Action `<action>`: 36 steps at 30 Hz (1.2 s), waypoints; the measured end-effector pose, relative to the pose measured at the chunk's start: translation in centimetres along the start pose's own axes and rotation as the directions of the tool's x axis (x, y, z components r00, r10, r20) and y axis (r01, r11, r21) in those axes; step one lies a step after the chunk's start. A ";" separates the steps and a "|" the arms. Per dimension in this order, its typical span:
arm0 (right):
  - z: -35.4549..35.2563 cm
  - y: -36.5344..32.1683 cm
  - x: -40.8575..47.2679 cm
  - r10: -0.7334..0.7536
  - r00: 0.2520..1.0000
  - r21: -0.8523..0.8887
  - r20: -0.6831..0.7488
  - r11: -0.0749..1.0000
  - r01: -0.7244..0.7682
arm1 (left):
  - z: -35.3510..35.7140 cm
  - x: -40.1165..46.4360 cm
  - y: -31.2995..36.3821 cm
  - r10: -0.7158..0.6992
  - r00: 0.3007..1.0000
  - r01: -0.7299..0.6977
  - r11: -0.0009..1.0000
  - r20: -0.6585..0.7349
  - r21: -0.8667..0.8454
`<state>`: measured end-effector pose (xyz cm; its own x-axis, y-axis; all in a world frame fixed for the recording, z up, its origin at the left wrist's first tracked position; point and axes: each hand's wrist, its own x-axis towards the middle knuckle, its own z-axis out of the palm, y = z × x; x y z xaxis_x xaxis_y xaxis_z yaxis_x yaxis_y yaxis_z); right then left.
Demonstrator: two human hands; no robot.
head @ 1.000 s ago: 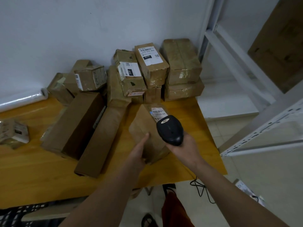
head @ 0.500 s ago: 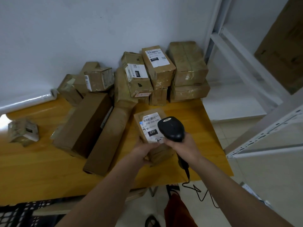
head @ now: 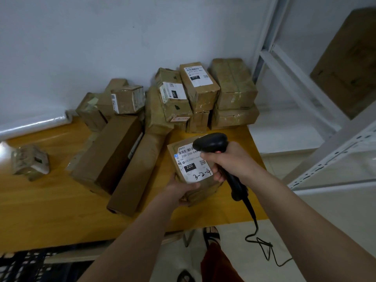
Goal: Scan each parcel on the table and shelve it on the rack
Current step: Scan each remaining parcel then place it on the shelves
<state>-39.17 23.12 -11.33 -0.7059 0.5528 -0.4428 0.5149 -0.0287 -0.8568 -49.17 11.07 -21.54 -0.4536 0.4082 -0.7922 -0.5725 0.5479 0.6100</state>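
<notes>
Wooden table (head: pixel 50 212) across the lower left, set against a pale wall. White metal rack (head: pixel 333 159) along the right, a big cardboard box (head: pixel 350 64) on an upper level. Heap of taped brown parcels (head: pixel 203 98) stacked at the table's far edge against the wall; two long brown boxes (head: pixel 114 157) lying side by side nearer the front. Roll of clear plastic film (head: pixel 34 125) at the far left by the wall; small crumpled packet (head: pixel 30 161) alone near the left edge. Labelled parcel (head: pixel 193 169) near the table's right front, label facing up, printed 220 and handwritten 3-2-4. Left hand (head: pixel 179 192) gripping that parcel's near end, thumb on top. Right hand (head: pixel 230 159) clenched round the handle of a black barcode scanner (head: pixel 211 142), its head over the label's upper right, cable trailing down to the floor.
</notes>
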 end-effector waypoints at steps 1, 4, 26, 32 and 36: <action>0.0 -0.1 -0.3 0.000 1.000 -0.006 0.001 1.000 0.000 | 0.0 -0.1 -0.1 0.000 1.000 0.000 1.000 -0.004 0.019; -0.2 -0.3 -1.3 0.011 1.000 -0.022 0.003 1.000 -0.011 | 0.0 -0.2 -0.3 0.005 1.000 -0.003 0.998 -0.018 0.067; -0.5 2.0 -3.6 -0.050 0.998 0.055 -0.046 0.997 0.052 | 0.2 0.1 -1.8 0.052 0.998 -0.047 0.994 -0.044 0.100; -0.2 4.1 -1.5 -0.036 0.982 0.175 -0.183 0.982 0.069 | -0.1 0.1 -1.7 0.060 0.998 -0.056 0.988 -0.024 0.146; 0.8 7.0 -0.4 0.126 0.976 0.224 -0.179 0.971 -0.084 | -0.5 0.1 -2.0 0.048 0.999 -0.050 0.981 0.013 0.185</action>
<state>-35.70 22.00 -17.35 -0.5373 0.6846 -0.4925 0.4506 -0.2607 -0.8538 -48.38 9.65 -22.84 -0.4719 0.4437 -0.7619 -0.4129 0.6523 0.6356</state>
